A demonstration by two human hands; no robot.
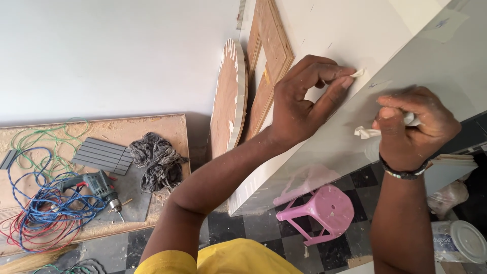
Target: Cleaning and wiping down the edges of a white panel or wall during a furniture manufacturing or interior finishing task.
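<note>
On the far left, blue, red and green wires point(38, 203) lie in a messy pile on a flat wooden board point(167, 127) on the floor. A power drill point(96, 186) rests on the wires. Just beside it lie a grey ribbed panel point(104, 155) and a dark crumpled rag point(157, 162). Sawdust is spread over the board.

Next comes a round wooden disc point(229, 99). It stands on its edge and leans on the wall, with a brown wooden frame point(266, 61) behind it.

Then comes the big white panel point(355, 35). It stands tilted in front of the person. The left hand point(304, 104) is up at its edge. The thumb and first finger are pinched tight on a small white bit point(358, 73) that sits right at the edge. It may be tape or film, but I cannot tell which. It looks like only a small corner is lifted, so most of the peeling seems left to do.

Below, a pink plastic stool point(324, 210) stands on the black and grey checked floor point(238, 223).

The right hand point(411, 127) is a bit lower on the shiny side of the panel. Its fingers are curled shut around a crumpled white scrap point(366, 133) that sticks out to the left. A dark band is on the wrist.

At the far right, low down, a white bucket with a lid point(459, 242) sits on the floor
</note>
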